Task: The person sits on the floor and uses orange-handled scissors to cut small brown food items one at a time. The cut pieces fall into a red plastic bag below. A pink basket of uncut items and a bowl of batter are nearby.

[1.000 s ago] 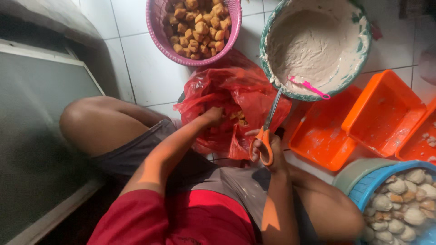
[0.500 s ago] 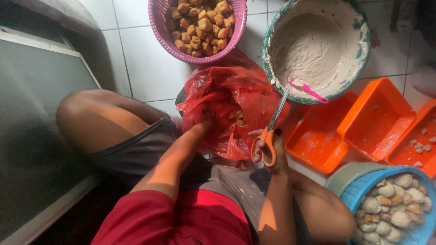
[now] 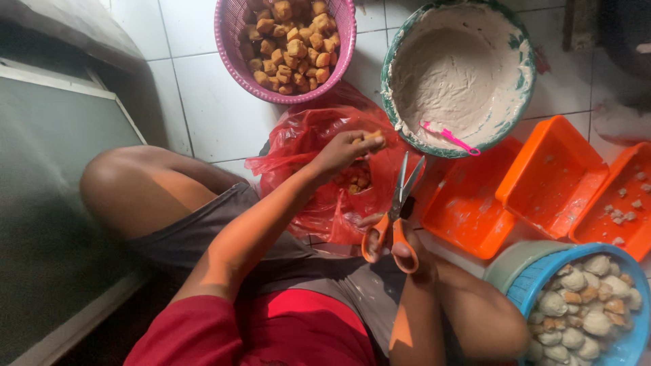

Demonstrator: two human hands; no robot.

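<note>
Orange trays (image 3: 549, 176); batter bowl (image 3: 522, 88); blue basket (image 3: 525, 295)

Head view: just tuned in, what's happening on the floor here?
A person sits on the tiled floor. Their left hand lifts a fried tofu piece over the red plastic bag. Their right hand holds orange-handled scissors with the blades open. Around them sit a pink basket of tofu, a bowl of pale paste, and orange trays.

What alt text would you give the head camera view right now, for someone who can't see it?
A seated person's left hand lifts a fried brown piece from a red plastic bag while the right hand holds open orange-handled scissors. Around them on the tiled floor: a pink basket of fried pieces, a bowl of pale paste, orange trays and a blue basket of filled pieces.
</note>
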